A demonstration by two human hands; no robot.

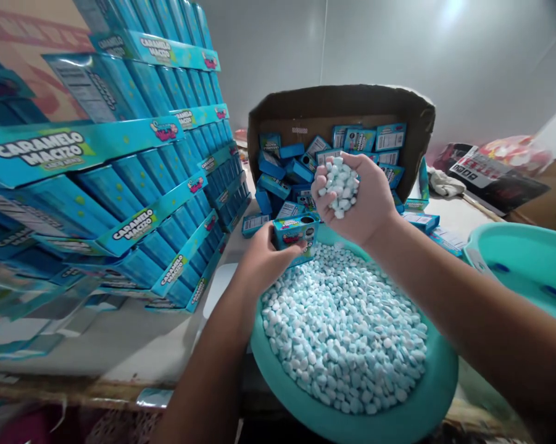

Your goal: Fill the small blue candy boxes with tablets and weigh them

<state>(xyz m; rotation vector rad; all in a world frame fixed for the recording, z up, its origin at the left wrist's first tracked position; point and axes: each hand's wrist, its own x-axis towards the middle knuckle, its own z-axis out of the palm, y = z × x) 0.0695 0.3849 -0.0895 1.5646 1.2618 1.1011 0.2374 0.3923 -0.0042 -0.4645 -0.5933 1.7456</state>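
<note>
Cupped palm up, my right hand (358, 197) holds a heap of small white and pale-blue candies (340, 185) above the back of a basin. My left hand (271, 259) grips a small blue candy box (296, 231), thumb across its front, just left of and below the right hand. A dark round opening shows near the box's top. Beneath both hands, the turquoise basin (278, 385) is filled with loose candies (347, 327) of the same kind.
A tilted cardboard carton (352, 102) behind the basin holds several small blue boxes (361, 139). Tall stacks of blue display trays (134, 148) stand at left. Another turquoise tub (522, 246) is at right. A dark printed bag (495, 176) lies beyond it.
</note>
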